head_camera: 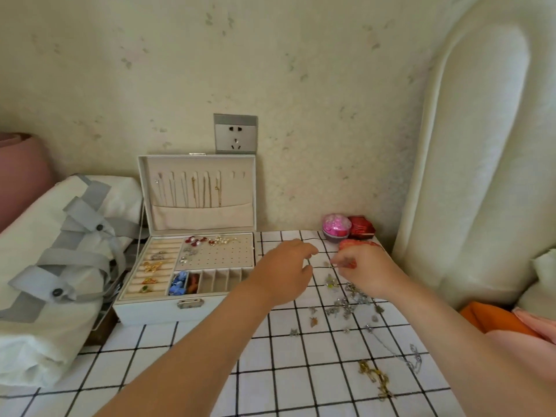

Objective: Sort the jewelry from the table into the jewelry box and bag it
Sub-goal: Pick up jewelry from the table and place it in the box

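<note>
The white jewelry box (156, 311) stands open at the left of the table, with necklaces hung in its lid and rings, earrings and small pieces in its tray. Loose jewelry (346, 305) lies scattered on the checked tablecloth (270, 371) to its right: silver pieces, a silver chain (397, 353) and a gold chain (376, 377). My left hand (282, 272) and my right hand (364, 272) hover just right of the box, fingers curled toward each other. Something small and thin sits pinched in my right fingertips; what it is I cannot make out. The white bag (54, 266) with grey straps lies left of the box.
A pink round case (336, 227) and a red box (361, 227) sit at the table's back edge by the wall. A red cloth item (358, 245) lies just behind my right hand. A padded cream headboard (481, 176) rises on the right. Orange fabric (493, 320) lies below it.
</note>
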The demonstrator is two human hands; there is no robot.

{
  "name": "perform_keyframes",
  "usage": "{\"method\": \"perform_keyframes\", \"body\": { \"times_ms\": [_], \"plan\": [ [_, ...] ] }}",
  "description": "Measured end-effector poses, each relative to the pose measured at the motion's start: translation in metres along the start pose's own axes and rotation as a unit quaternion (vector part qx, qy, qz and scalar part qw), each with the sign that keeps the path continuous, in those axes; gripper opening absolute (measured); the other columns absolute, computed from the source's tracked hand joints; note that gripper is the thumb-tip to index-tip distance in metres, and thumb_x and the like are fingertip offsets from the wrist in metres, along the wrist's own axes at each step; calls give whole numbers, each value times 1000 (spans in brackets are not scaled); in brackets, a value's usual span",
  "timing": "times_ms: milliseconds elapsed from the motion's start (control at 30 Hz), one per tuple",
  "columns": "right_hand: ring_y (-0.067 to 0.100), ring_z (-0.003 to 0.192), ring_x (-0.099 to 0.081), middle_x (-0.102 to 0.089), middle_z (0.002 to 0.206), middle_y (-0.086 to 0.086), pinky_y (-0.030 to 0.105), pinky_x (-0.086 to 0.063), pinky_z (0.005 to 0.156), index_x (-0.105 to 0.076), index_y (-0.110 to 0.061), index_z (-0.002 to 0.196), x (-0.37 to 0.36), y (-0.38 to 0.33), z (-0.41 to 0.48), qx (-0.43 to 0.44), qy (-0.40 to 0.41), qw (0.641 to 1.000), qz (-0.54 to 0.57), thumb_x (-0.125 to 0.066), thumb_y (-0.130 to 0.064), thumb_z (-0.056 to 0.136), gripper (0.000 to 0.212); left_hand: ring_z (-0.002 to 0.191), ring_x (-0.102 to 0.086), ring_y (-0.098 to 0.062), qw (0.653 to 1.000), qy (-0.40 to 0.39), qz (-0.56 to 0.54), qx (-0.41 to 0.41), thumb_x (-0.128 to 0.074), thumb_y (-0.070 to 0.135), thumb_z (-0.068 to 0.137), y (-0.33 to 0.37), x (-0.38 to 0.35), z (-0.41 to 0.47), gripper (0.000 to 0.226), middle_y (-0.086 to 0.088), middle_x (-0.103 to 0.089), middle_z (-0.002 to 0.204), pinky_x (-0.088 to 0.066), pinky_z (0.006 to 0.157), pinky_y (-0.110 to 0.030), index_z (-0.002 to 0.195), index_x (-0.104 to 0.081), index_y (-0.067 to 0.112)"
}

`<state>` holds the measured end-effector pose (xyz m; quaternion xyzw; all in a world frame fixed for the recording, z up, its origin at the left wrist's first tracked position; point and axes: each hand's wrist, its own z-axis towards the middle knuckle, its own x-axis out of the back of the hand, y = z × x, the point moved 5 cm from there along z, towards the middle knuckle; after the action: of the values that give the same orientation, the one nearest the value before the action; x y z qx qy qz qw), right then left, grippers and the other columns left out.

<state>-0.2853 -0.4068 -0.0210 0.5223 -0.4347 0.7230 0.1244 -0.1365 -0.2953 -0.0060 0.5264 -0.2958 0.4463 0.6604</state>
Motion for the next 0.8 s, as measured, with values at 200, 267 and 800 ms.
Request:
{"method": "perform_keyframes", "body": {
  "times_ms": [200, 267, 800],
  "plan": [
    [7, 103, -64, -71, 113, -12, 28, -53, 92, -74, -28, 114, -11, 19, -5, 7, -40, 999, -27, -69, -17, 92, 26, 122, -50, -20, 996, -81, 23, 13, -47, 12, 97, 14, -48, 18, 41, 0, -59, 130, -45, 101, -41, 134, -57, 24],
    [10, 99, -66, -73, 109, -10, 32, -54, 87, -75, -27, 113, -15, 15, -5, 27, -46, 998, -44, -69, -21, 92, 23, 112, -53, -23, 994, -95, 46, 2, -47, 5, 94, 16, -57, 18, 42, -1, -63, 118, -49, 91, -43, 129, -60, 23],
    [8, 92, -63, -64, 92, -16, 22, -50, 77, -76, -31, 98, -15, 18, 1, 10, -67, 996, -57, -63, -14, 93, 22, 119, -46, -15, 993, -54, 90, 53, -52, 26, 98, -7, -45, 5, 26, 6, -58, 119, -45, 94, -35, 122, -60, 29]
  ]
}}
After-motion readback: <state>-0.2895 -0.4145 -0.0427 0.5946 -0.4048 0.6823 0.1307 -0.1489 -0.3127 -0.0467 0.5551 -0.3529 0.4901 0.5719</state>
